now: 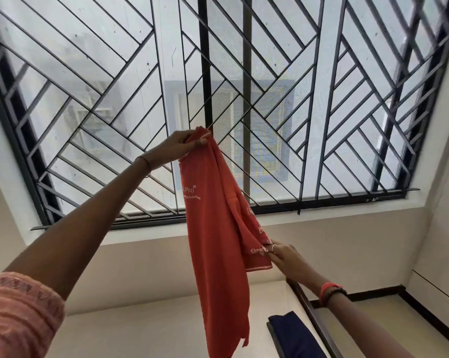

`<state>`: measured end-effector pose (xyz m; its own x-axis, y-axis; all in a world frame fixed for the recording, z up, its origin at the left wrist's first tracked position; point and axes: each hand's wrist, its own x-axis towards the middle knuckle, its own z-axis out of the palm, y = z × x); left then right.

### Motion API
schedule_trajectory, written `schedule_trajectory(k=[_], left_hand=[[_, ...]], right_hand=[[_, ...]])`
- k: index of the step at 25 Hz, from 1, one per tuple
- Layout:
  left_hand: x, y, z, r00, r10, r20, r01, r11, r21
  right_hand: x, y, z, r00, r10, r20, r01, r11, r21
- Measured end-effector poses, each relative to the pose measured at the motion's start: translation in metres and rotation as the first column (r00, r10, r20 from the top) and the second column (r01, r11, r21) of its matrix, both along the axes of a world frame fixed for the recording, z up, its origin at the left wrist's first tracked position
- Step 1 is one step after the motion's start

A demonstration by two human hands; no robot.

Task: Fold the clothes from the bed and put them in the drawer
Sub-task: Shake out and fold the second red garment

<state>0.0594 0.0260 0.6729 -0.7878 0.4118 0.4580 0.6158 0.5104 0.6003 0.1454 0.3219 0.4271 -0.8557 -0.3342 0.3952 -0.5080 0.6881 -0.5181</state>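
Note:
An orange-red shirt (213,241) with white printed lettering hangs lengthwise in front of the window. My left hand (177,148) is raised high and pinches the shirt's top end. Lower and to the right, my right hand (282,254) grips a sleeve edge with white print. The shirt's bottom end runs out of the frame. A dark blue folded garment (293,332) lies low in the view, right of the hanging shirt. The bed and the drawer are out of sight.
A large window with a black diagonal metal grille (244,99) fills the upper view. Below it runs a cream wall (141,267). A dark wooden edge (311,316) crosses under my right forearm, next to the blue garment.

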Motion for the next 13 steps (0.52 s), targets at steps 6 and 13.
schedule_trajectory(k=[6, 13], left_hand=[[-0.010, -0.066, -0.044, 0.994, 0.068, 0.090, -0.047, 0.974, -0.221], [-0.020, -0.092, -0.105, 0.976, 0.140, 0.170, -0.105, 0.975, -0.195]], right_hand=[[-0.013, 0.052, 0.037, 0.993, -0.031, 0.111, 0.057, 0.969, -0.241], [-0.024, 0.045, 0.042, 0.984, 0.051, 0.173, 0.036, 0.885, -0.464]])
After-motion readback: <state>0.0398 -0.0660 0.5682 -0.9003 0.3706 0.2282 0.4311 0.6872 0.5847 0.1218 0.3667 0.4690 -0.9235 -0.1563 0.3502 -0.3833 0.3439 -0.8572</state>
